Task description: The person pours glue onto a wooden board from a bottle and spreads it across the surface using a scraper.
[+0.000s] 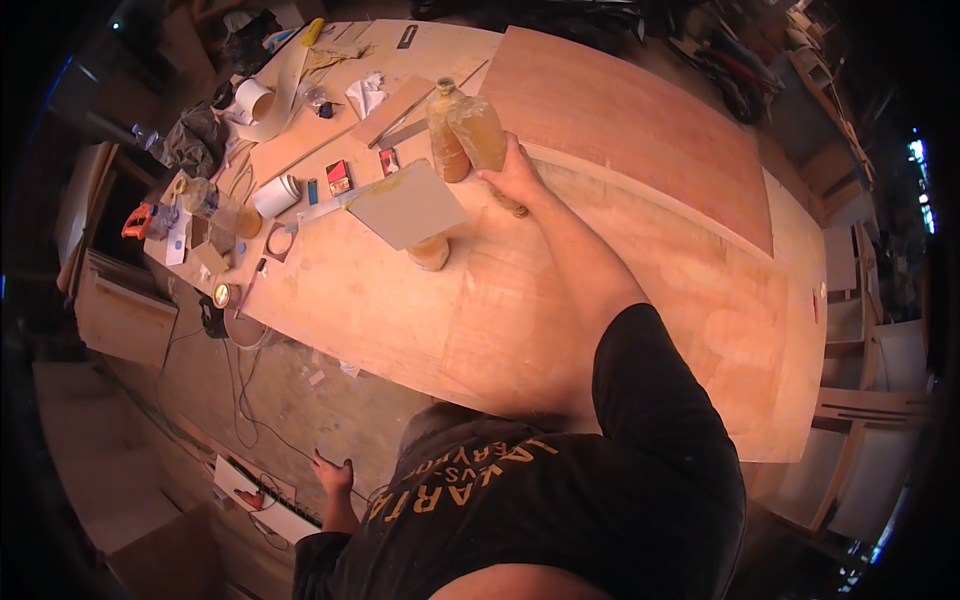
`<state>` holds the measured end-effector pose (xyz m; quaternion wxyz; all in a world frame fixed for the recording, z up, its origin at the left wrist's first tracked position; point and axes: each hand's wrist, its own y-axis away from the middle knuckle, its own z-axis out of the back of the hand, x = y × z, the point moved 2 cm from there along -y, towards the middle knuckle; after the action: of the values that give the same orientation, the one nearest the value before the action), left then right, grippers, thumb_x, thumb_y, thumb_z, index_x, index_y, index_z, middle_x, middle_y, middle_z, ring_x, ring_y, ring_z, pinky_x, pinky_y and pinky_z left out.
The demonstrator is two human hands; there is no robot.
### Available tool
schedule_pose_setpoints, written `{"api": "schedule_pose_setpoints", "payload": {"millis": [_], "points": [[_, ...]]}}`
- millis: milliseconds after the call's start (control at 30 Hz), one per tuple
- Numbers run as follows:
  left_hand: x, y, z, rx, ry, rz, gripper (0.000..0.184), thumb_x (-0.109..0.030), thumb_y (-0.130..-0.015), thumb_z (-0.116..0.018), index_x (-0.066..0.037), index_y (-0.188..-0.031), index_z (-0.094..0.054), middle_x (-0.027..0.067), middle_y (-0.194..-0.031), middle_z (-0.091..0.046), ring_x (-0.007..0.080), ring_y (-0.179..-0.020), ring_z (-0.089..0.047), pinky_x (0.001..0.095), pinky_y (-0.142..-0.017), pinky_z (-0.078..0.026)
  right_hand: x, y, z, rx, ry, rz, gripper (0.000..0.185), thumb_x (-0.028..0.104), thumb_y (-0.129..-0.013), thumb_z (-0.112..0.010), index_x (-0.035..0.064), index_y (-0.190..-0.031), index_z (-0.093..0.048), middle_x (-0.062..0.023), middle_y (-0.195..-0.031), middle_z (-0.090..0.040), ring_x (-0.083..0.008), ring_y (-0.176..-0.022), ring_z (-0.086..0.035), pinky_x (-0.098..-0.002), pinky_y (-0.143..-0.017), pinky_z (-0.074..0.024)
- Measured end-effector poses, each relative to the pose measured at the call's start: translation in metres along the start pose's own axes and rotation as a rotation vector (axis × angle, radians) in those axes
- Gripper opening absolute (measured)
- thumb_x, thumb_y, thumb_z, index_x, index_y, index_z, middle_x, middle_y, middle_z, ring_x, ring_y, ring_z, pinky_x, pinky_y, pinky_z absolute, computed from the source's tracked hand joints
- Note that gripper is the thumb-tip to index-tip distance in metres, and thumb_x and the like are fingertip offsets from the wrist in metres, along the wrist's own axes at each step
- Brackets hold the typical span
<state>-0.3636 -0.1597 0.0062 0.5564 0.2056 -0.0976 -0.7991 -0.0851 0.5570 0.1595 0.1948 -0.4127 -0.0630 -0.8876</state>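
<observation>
Right hand [515, 178] closed round cloudy plastic container [482, 130], tilted over worktop [640, 310]. Yellowish bottle [445, 135] stands upright right beside it; can't tell from here whether two touch. Left hand [337, 476] hangs low, well clear of worktop, fingers spread. Pale flat board [408, 207] perched over small tub [428, 255], near bottle. White cylinder [276, 197] lies farther left. Large reddish panel [640, 130] lies beyond right hand.

Counter [350, 315] warm-lit, dim behind it. Littered floor [290, 400] near-left of it, open wooden shelving [840, 398] right, bright blue-white light patches [921, 170] farther right of it.
</observation>
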Motion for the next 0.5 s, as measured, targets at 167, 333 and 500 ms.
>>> {"api": "schedule_pose_setpoints", "payload": {"millis": [167,333,500], "points": [[-0.025,-0.015,-0.014,0.015,0.102,-0.128,0.097,-0.011,-0.075,-0.081,0.003,-0.154,-0.026,0.0334,-0.15,-0.036,0.0492,-0.139,-0.039,0.0496,-0.117,-0.036,0.005,0.003,0.003,0.035,0.065,-0.042,0.089,0.027,-0.085,-0.081,0.0097,-0.153,-0.025,-0.0247,-0.148,-0.045,-0.04,-0.137,-0.049,-0.0473,-0.113,-0.0432],[-0.071,-0.015,-0.011,0.064,0.164,-0.197,0.094,-0.01,-0.076,-0.08,0.005,-0.153,-0.027,0.0321,-0.148,-0.038,0.049,-0.138,-0.04,0.0493,-0.117,-0.036,0.013,0.006,0.008,0.068,0.077,-0.078,0.089,0.028,-0.086,-0.08,0.0094,-0.154,-0.024,-0.0257,-0.149,-0.044,-0.0397,-0.138,-0.048,-0.0469,-0.114,-0.0426],[-0.077,-0.018,-0.025,0.078,0.168,-0.27,0.093,-0.009,-0.076,-0.08,0.006,-0.151,-0.029,0.0311,-0.147,-0.039,0.0482,-0.136,-0.042,0.0488,-0.117,-0.036,0.013,0.009,0.007,0.075,0.081,-0.064,0.092,0.031,-0.085,-0.08,0.0058,-0.154,-0.024,-0.0269,-0.148,-0.045,-0.0393,-0.138,-0.049,-0.046,-0.114,-0.0424]]}}
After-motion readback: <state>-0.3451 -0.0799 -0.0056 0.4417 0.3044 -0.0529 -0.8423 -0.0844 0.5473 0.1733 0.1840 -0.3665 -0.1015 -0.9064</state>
